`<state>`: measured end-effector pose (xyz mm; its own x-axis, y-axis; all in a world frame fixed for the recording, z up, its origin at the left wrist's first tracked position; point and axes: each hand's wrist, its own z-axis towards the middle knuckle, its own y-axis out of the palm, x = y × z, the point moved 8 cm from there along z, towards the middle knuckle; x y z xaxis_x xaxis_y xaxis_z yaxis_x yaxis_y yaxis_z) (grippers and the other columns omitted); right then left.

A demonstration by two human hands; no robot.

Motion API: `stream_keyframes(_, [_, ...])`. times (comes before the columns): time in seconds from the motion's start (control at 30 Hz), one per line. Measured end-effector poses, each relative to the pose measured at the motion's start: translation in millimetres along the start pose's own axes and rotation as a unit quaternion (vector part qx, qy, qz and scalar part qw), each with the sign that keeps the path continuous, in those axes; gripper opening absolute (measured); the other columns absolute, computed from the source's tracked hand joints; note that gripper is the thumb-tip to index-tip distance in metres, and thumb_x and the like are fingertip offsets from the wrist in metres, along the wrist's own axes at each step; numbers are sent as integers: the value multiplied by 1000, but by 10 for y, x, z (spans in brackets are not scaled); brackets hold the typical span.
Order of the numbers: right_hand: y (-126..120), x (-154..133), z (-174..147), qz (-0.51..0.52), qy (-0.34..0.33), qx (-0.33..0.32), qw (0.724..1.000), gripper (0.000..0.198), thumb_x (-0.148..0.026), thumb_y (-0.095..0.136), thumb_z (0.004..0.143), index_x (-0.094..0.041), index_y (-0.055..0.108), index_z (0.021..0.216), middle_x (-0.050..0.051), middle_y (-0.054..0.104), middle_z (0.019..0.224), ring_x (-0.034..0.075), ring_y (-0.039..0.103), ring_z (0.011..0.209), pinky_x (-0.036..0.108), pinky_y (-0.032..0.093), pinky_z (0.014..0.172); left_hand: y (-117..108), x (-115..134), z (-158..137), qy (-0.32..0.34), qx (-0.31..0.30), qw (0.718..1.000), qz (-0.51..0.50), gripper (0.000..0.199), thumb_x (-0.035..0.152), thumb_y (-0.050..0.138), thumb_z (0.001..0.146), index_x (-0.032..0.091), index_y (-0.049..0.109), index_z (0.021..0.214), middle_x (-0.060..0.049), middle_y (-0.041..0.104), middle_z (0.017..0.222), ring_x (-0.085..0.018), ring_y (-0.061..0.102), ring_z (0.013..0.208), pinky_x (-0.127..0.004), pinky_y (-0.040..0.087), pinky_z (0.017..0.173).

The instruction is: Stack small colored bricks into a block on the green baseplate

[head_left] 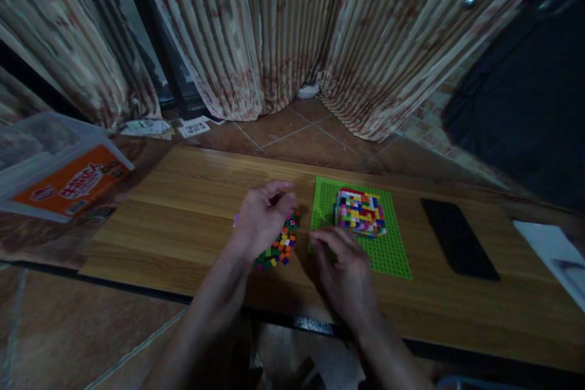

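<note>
Low over the table (183, 207), the left hand (261, 219) hangs above a pile of loose bricks (280, 250), its fingers curled towards the thumb — whether they grip a brick, I cannot tell. The right hand (345, 265) covers the near left corner of the green baseplate (393, 256), fingertips drawn together, anything between them hidden. On the baseplate stands a multicoloured brick block (361, 213) — a black slab (459, 239) lies farther right.

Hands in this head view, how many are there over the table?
2. The left hand is over the pile of loose bricks, partly covering it; the right hand is at the near left corner of the green baseplate. No other hand shows.
</note>
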<state>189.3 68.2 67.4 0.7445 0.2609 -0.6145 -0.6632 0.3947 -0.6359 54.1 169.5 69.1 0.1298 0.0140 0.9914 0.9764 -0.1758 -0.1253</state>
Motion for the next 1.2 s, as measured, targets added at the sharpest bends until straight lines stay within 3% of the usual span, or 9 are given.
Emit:
stream_keyframes(0.23, [353,-52,-8,-22,-24,-79,996,23,-19,48,93,-24,68,103,6,67,99,20,58,91,37,49,80,10,-39,-9,20,-19,1000,2,29,27,61,80,15,67,106,-1,69,77,-13,63,70,-24,50,65])
stream_keyframes(0.4, [408,-30,5,-47,-23,-90,995,23,-19,50,92,-22,68,104,7,64,100,21,56,91,37,47,81,4,-9,-18,17,-26,999,13,28,26,60,81,14,67,105,-1,68,76,-13,62,69,-24,49,64])
stream_keyframes(0.63, [416,-32,13,-51,-8,-96,994,18,-18,49,92,-20,67,90,6,64,92,21,56,88,36,46,79,29,-2,-25,19,-32,999,34,28,24,59,81,13,67,106,-2,69,80,-13,63,72,-25,50,67])
stream_keyframes(0.93, [148,29,36,20,41,-33,998,17,-15,49,93,-18,65,99,4,68,93,16,63,86,28,48,79,162,-71,-49,18,-88,990,112,25,24,57,82,16,69,102,-3,73,88,-15,66,77,-26,50,72])
stream_keyframes(1.2, [-305,93,138,-38,12,55,998,17,-19,53,92,-17,68,100,7,68,99,17,64,93,31,50,84,470,-136,-163,30,-172,973,152,32,30,53,86,18,67,112,-5,73,95,-17,67,83,-29,52,77])
